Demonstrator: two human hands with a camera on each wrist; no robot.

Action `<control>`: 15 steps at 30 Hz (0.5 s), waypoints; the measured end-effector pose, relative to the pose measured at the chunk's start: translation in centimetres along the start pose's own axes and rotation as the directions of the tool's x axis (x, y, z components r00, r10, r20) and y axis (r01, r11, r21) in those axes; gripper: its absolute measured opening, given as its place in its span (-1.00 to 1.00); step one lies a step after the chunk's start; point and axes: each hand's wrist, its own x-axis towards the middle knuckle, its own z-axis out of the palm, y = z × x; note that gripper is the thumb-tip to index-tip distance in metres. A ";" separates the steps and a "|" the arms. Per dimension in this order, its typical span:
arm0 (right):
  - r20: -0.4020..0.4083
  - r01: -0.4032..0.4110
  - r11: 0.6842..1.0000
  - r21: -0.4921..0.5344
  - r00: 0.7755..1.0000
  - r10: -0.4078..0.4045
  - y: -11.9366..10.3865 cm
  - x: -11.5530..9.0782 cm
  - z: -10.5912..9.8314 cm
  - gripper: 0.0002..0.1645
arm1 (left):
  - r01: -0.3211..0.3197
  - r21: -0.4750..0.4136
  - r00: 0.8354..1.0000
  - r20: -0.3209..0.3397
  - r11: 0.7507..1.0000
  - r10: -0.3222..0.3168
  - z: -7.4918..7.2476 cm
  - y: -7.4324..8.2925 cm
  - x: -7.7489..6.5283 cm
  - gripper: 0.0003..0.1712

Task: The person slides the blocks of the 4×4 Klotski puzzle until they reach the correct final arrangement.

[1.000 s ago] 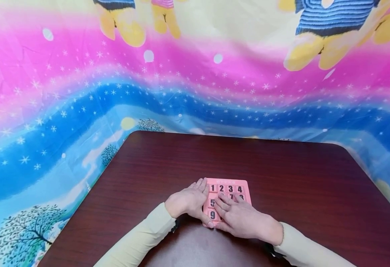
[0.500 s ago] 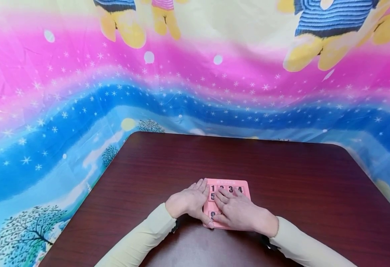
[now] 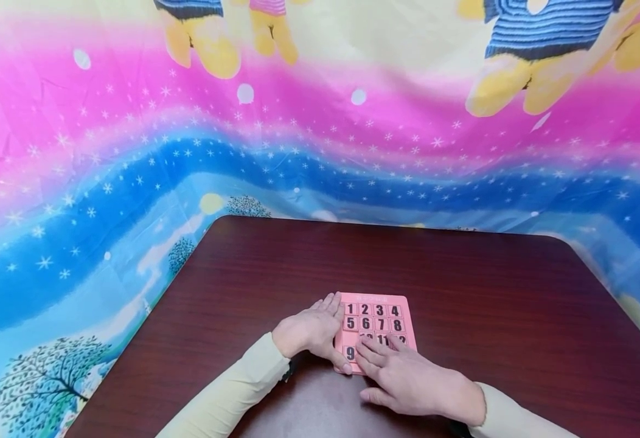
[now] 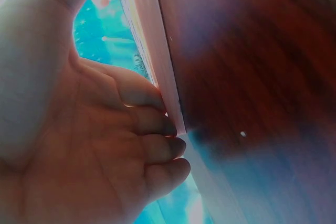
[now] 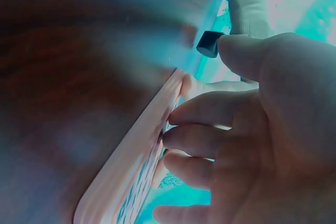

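A pink number slide puzzle (image 3: 379, 298) lies on the table, black digits on its tiles. Rows 1 to 4 and 5 to 8 show in order; below them 10, 11 and 12 are partly covered. A gap separates tile 5 from tile 9 (image 3: 350, 353). My left hand (image 3: 311, 328) lies along the puzzle's left side, fingers extended, thumb at the near left corner; the left wrist view shows fingertips against the side wall (image 4: 163, 51). Over the lower tiles, my right hand (image 3: 413, 374) rests its fingertips near 10 to 12, thumb spread off the near edge.
The dark brown table (image 3: 254, 261) has rounded far corners. Behind it hangs a colourful cloth (image 3: 309, 134) with snowflakes and cartoon figures. Both forearms wear pale sleeves (image 3: 227, 386). In the right wrist view a small black device (image 5: 210, 44) shows at the other sleeve.
Tile 5 has moved up one row, into line with 6, 7 and 8. My right hand went up the board, then back toward the near edge. My left hand stays put.
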 end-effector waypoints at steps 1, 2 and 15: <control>0.004 -0.001 1.000 0.002 1.000 0.001 -0.1 -0.1 0.0 -0.22 | 0.001 -0.005 1.000 0.000 1.000 -0.001 0.0 0.0 0.0 0.46; 0.009 -0.004 1.000 0.002 1.000 0.004 -0.2 -0.2 0.1 -0.22 | 0.001 -0.007 1.000 0.001 1.000 -0.001 0.0 0.0 -0.1 0.46; -0.004 0.006 0.998 -0.059 1.000 -0.006 -0.8 -0.2 0.4 -0.25 | 0.001 -0.012 1.000 -0.002 1.000 -0.001 0.1 -0.1 -0.1 0.47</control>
